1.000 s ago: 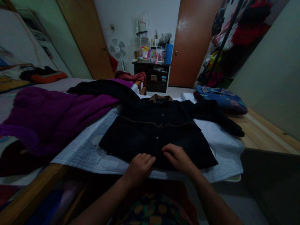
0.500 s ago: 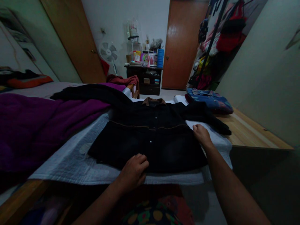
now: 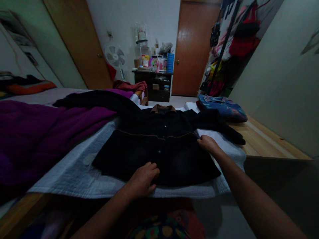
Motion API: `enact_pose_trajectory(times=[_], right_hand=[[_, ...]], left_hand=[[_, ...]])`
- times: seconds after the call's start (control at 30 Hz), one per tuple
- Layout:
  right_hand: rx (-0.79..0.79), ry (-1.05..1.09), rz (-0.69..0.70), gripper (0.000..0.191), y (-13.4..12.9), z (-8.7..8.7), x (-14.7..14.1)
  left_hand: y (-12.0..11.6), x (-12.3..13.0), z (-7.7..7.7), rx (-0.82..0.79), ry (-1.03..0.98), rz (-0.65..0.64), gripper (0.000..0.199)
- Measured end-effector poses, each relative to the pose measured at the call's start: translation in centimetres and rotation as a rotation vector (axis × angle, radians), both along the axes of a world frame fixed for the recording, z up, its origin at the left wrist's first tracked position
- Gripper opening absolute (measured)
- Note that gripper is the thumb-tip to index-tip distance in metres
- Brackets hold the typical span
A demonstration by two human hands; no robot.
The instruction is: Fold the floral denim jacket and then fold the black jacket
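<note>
A black button-front jacket (image 3: 139, 151) with a brown collar and tan piping lies spread, front up, on a pale blue quilted cloth (image 3: 74, 169). One sleeve stretches out to the left over the purple blanket, the other to the right. At the lower middle, my left hand (image 3: 146, 177) has its fingers curled onto the front near the hem, gripping the fabric. My right hand (image 3: 208, 144) is closed on the jacket's right side edge, just below the piping; its fingertips are partly hidden.
Left of the jacket a purple blanket (image 3: 50, 132) covers part of a bed. Folded denim clothes (image 3: 223, 108) rest on a wooden board (image 3: 274, 139) at the right. Behind stand a dark cabinet (image 3: 152, 86), a fan (image 3: 116, 56) and a brown door (image 3: 190, 49).
My right hand has moved a little left and down, and the jacket's right side edge is drawn inward there. My left hand has stayed nearly in place at the hem.
</note>
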State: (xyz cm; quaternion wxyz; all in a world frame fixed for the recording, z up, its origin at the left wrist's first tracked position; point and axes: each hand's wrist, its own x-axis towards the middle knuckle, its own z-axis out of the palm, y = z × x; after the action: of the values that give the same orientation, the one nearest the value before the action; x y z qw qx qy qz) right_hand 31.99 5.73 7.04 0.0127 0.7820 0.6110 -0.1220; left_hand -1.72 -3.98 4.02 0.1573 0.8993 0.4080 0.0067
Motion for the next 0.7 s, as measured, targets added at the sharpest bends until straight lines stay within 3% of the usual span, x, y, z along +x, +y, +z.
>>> enact_pose_trajectory(times=[0.3, 0.37, 0.43, 0.5, 0.57, 0.63, 0.7], right_hand=[[0.056, 0.041, 0.059, 0.034, -0.6, 1.1, -1.6], [0.081, 0.080, 0.136, 0.034, -0.5, 0.9, -1.8], [0.099, 0.120, 0.179, 0.038, -0.3, 0.6, -2.1], [0.084, 0.147, 0.125, 0.042, 0.0, 0.4, -2.2], [0.055, 0.155, 0.021, 0.044, 0.5, 0.4, -2.1], [0.030, 0.145, -0.069, 0.044, 1.0, 0.6, -1.9], [0.028, 0.136, -0.107, 0.045, 1.4, 0.7, -1.4]], left_hand=[[2.2, -0.2, 0.8, -0.250, -0.095, 0.000, 0.029], [3.4, 0.7, 1.2, -0.178, -0.118, 0.018, 0.030], [5.1, 1.8, 1.5, 0.013, -0.091, 0.081, 0.025], [7.2, 2.9, 1.6, 0.222, -0.015, 0.182, 0.021], [9.5, 3.5, 1.3, 0.342, 0.056, 0.337, 0.031], [11.6, 3.6, 0.9, 0.327, 0.134, 0.484, 0.041], [13.4, 3.2, 0.4, 0.232, 0.187, 0.551, 0.043]])
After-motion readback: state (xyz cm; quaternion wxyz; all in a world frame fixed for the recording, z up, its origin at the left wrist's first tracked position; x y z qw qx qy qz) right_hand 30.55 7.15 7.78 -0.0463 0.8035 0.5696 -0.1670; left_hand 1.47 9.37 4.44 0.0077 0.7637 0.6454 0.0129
